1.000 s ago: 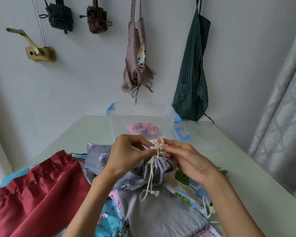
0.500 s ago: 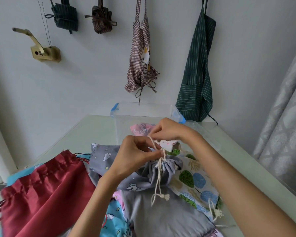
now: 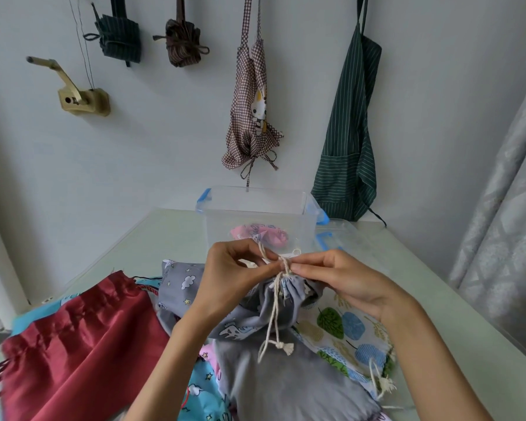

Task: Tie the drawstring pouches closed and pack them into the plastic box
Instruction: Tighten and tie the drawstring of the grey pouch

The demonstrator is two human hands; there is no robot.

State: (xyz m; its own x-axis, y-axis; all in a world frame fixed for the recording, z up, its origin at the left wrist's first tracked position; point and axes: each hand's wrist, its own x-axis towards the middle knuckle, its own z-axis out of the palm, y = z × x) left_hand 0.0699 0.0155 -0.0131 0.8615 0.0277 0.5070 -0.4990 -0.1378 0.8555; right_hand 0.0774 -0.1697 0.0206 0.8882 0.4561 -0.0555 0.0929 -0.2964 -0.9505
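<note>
A grey printed drawstring pouch (image 3: 249,314) sits gathered at its neck in front of me. Its cream drawstring (image 3: 272,311) hangs down with a knotted end. My left hand (image 3: 231,275) pinches a loop of the cord at the neck. My right hand (image 3: 337,278) pinches the cord from the other side, fingertips almost meeting the left. Behind them stands the clear plastic box (image 3: 304,220) with blue clips, holding a pink pouch (image 3: 258,235). A dark red satin pouch (image 3: 73,338), a leaf-print pouch (image 3: 343,332), a plain grey one (image 3: 289,387) and a blue one (image 3: 201,396) lie around.
The box lid (image 3: 337,235) lies right of the box on the pale green table (image 3: 456,317). Aprons (image 3: 346,153) and bundled cloths hang on the wall behind. A grey curtain (image 3: 504,189) hangs at the right; the table's right edge runs beside it.
My right hand came down from above the neck to the right side of the knot. Both hands now pinch the cord at the same height, pulling sideways.
</note>
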